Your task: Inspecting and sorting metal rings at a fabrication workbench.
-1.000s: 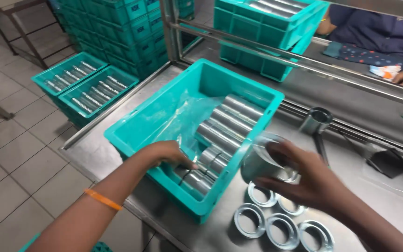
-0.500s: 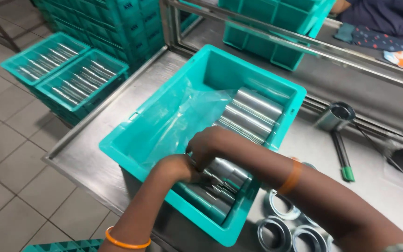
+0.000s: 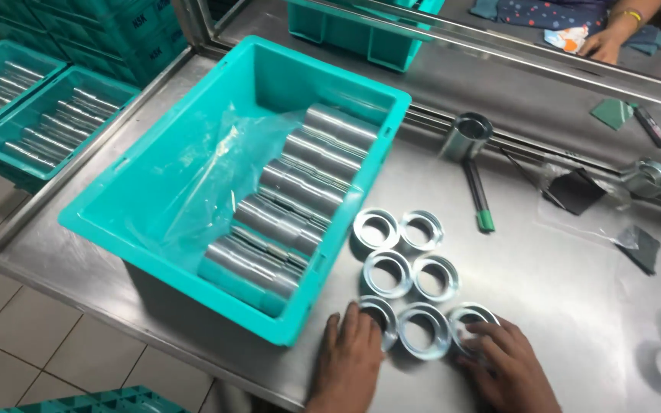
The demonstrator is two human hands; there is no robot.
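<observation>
— Where were the shiny silver metal rings from where you stood?

— Flat on the steel table, holes up, just right of the teal plastic crate of metal cylinders. The left hand lay open, fingers touching the nearest row's left ring; the right hand, spread too, rested on the right one. Neither gripped. The other rings lay beyond the fingertips.

Lighting: bright, even, from overhead. Glare: soft sheen on the steel table, highlights on the plastic liner and metal rings. Shadows: faint, short beneath the teal crate. Focus: sharp centrally; smeared blur at near right edge.
</observation>
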